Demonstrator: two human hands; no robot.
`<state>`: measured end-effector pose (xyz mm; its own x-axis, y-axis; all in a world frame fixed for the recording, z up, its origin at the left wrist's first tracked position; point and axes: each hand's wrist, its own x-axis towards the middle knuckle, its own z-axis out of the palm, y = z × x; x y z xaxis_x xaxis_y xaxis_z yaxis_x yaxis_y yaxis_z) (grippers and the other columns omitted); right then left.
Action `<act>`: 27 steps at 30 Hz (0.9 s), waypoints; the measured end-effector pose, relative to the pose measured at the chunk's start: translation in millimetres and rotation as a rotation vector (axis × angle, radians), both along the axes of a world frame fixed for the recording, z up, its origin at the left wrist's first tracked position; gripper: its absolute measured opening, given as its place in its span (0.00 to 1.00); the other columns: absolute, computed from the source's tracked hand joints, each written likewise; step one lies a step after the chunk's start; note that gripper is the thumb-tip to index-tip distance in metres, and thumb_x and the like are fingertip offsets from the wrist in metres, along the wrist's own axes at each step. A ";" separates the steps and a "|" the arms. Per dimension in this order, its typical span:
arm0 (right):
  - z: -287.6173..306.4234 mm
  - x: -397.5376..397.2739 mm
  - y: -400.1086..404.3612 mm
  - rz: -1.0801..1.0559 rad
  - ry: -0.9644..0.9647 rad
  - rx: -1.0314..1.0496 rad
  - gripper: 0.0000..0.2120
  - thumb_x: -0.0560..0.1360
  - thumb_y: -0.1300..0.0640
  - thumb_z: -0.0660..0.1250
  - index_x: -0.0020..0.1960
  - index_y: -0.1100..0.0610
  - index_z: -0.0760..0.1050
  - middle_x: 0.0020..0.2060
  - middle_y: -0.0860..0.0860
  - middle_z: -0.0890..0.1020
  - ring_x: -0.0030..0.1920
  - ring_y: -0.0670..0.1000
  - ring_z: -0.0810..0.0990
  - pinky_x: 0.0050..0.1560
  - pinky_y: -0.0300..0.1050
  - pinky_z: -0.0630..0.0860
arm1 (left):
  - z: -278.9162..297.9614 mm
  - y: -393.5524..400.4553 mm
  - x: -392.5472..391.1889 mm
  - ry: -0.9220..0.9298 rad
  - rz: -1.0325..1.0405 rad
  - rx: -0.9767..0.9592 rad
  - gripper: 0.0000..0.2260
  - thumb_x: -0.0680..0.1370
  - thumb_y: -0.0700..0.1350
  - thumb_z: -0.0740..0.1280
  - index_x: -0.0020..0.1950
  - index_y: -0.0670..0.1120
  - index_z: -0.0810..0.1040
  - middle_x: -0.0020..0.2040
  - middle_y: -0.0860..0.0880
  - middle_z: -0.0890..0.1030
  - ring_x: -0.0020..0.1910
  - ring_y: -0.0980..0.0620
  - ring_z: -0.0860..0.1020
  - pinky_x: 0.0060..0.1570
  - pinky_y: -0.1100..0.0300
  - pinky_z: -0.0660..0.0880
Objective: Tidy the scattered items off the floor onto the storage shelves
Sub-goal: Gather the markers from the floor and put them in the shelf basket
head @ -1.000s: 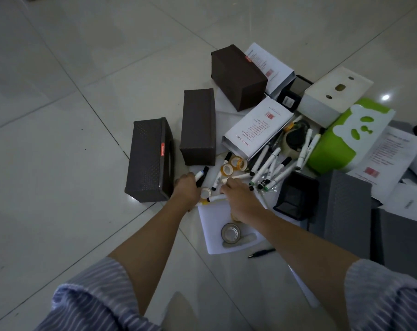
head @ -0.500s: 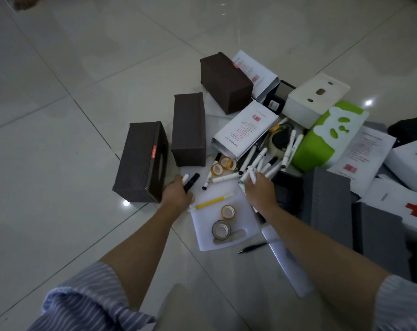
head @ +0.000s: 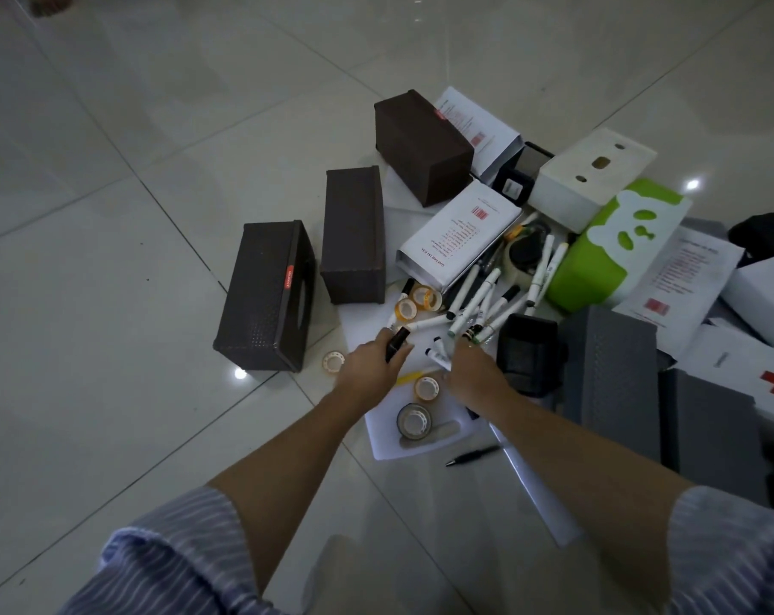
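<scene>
Slim black marker pen was held in left hand, grip curled round its barrel, just above the white plastic tray. Light, stiff, prob. slippery; best held mid-barrel. Right hand reached over white markers beside tray, grip: cannot tell.

I see white markers heaped mid-frame, small tape rolls on a white tray below them, three brown boxes lying upper left.
</scene>
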<state>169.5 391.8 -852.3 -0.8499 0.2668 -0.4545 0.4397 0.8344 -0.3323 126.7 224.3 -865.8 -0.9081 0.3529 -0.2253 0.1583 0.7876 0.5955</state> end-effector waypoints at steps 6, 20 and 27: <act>10.1 1.9 2.7 -0.089 0.007 -0.110 0.15 0.75 0.55 0.68 0.56 0.62 0.69 0.50 0.56 0.77 0.53 0.58 0.78 0.44 0.44 0.70 | -14.3 -7.1 1.9 0.032 -0.201 -0.139 0.17 0.80 0.48 0.66 0.68 0.45 0.73 0.57 0.41 0.73 0.58 0.42 0.72 0.53 0.53 0.70; 24.3 31.0 12.4 0.617 -0.356 0.002 0.18 0.62 0.50 0.81 0.39 0.55 0.75 0.38 0.54 0.82 0.38 0.54 0.81 0.41 0.47 0.77 | -2.6 10.6 5.8 -0.009 -0.156 -0.172 0.15 0.75 0.42 0.65 0.61 0.39 0.71 0.53 0.37 0.77 0.51 0.38 0.75 0.40 0.56 0.65; 22.5 41.2 8.2 0.806 -0.337 0.278 0.18 0.68 0.55 0.77 0.54 0.59 0.78 0.51 0.56 0.80 0.50 0.57 0.81 0.43 0.43 0.71 | 11.1 -2.6 8.1 -0.122 -0.042 -0.032 0.06 0.73 0.41 0.64 0.49 0.42 0.74 0.41 0.41 0.81 0.40 0.41 0.81 0.38 0.53 0.77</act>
<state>210.7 399.9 -829.7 -0.6602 -0.2127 -0.7203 -0.2735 0.9613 -0.0332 134.7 221.7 -854.7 -0.8580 0.3811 -0.3445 0.1197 0.8004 0.5874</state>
